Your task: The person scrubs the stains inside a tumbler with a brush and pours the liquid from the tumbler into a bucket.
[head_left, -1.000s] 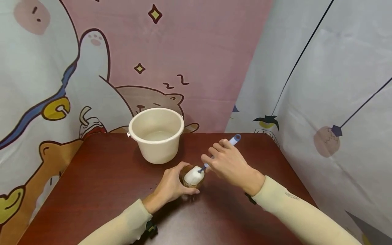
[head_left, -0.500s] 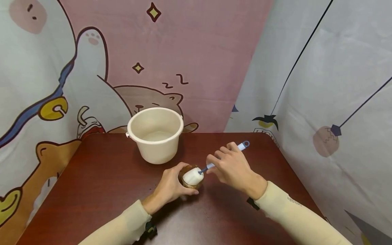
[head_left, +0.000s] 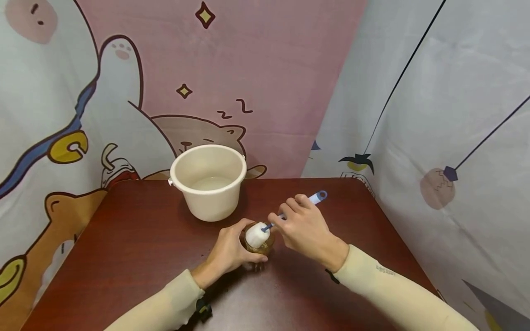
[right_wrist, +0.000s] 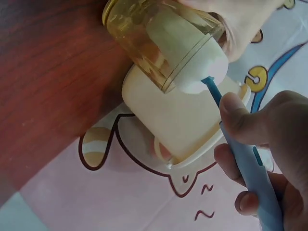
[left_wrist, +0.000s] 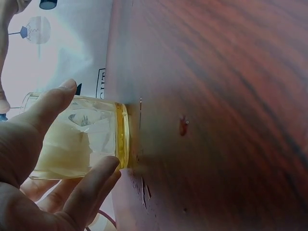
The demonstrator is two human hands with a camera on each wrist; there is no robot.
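Observation:
An amber see-through glass is gripped round its side by the left hand, thumb on one side and fingers on the other. Inside the glass is the white sponge head of a brush, its top end sticking out of the rim. The right hand holds the brush's light blue handle, fingers curled round it, to the right of the glass. In the left wrist view the glass base stands close to the table surface; whether they touch I cannot tell.
A cream bucket with some liquid at its bottom stands behind the hands, to the left. Small wet drops lie on the dark red table. Printed cloths hang behind and at the right.
The right hand and brush handle moved right, then back left. The sponge head has shifted and tilted within the glass, while the left hand keeps its grip with little movement.

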